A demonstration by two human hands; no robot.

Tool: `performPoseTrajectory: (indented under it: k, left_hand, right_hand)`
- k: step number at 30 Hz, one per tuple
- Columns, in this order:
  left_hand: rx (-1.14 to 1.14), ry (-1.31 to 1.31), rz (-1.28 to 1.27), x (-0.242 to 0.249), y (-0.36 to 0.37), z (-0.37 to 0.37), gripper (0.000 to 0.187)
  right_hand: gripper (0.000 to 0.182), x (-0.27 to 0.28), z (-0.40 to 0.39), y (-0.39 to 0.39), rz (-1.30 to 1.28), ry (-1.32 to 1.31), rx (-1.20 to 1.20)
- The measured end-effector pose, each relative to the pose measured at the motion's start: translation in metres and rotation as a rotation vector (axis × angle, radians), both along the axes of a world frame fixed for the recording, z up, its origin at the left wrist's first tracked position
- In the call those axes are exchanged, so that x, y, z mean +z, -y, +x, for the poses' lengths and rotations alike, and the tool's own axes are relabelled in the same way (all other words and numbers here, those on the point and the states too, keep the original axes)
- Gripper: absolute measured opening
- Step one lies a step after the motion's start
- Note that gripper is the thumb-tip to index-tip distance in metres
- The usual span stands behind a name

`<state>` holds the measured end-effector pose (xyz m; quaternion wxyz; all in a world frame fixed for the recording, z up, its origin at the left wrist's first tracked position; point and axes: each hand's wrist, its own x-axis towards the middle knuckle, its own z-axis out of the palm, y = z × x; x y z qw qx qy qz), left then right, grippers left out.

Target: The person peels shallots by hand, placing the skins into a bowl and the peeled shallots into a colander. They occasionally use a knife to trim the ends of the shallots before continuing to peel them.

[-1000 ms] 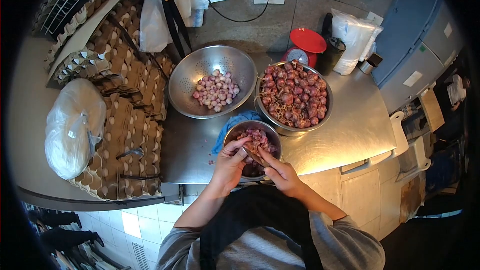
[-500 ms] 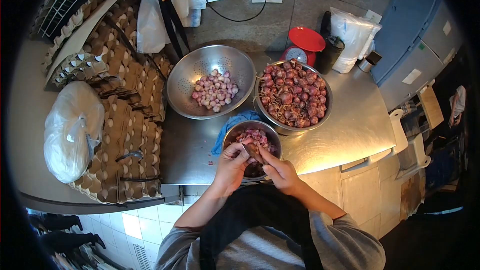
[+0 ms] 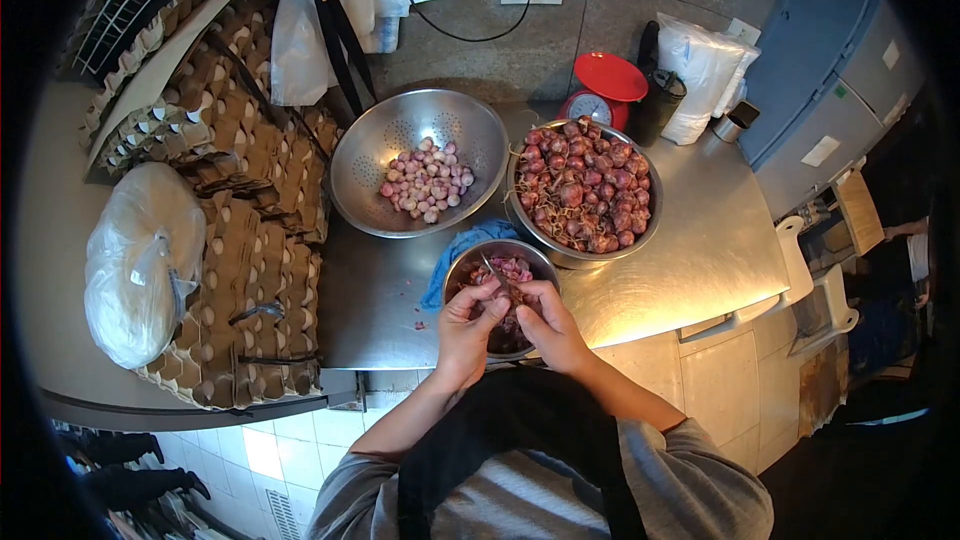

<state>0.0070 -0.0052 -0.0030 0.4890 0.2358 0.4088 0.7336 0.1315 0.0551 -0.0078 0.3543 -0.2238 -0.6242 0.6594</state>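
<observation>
Red onion (image 3: 504, 298) and knife (image 3: 493, 270) between two hands

Both are held over the small bowl (image 3: 551, 275) at the near edge of the counter (image 3: 690, 270). One onion sits between the fingertips, mostly hidden by them. The left hand (image 3: 463, 335) has its fingers clamped on the onion; the right hand (image 3: 555, 335) has its fingers closed on the knife, whose handle is hidden. One blade shows, its tip rising toward 11 o'clock, just above the fingers. Purple peelings (image 3: 512, 266), too many to count, lie in the small bowl.

From that bowl, one colander (image 3: 365, 155) stands at 11 o'clock with a few dozen peeled bulbs (image 3: 425, 182), overlapping past an exact count. One large bowl (image 3: 655, 205) at 1 o'clock is heaped with unpeeled onions (image 3: 585, 175), dozens at least. One blue cloth (image 3: 462, 245) touches the small bowl at 11 o'clock. Beyond the large bowl, still toward 1 o'clock, is one red scale (image 3: 612, 78). Stacked egg trays (image 3: 240, 310) fill 9 o'clock, one knotted bag (image 3: 145, 265) against them.
</observation>
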Motion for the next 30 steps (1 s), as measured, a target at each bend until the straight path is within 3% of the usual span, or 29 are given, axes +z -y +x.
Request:
performPoseTrajectory:
  k: [4, 7, 12, 15, 21, 30]
  left_hand:
    - [-0.080, -0.007, 0.003, 0.010, -0.002, -0.004, 0.025]
    - [-0.124, 0.095, -0.059, 0.016, -0.005, -0.003, 0.030]
    - [-0.142, 0.014, -0.113, 0.008, -0.005, -0.003, 0.028]
    - [-0.118, -0.213, -0.117, -0.003, -0.009, -0.008, 0.027]
    - [-0.236, -0.017, -0.093, 0.016, -0.004, -0.010, 0.025]
    - [-0.057, 0.072, -0.176, 0.000, -0.007, -0.019, 0.018]
  right_hand:
    - [0.017, 0.019, -0.002, -0.001, -0.431, -0.193, 0.120]
    - [0.017, 0.023, 0.003, -0.004, -0.583, -0.139, 0.169]
    - [0.017, 0.012, -0.002, -0.002, -0.439, -0.118, 0.117]
    - [0.018, 0.014, -0.002, 0.001, -0.447, -0.136, 0.119]
    - [0.018, 0.016, 0.004, -0.009, -0.490, -0.088, 0.065]
    - [0.017, 0.015, 0.013, -0.014, -0.496, -0.043, -0.018]
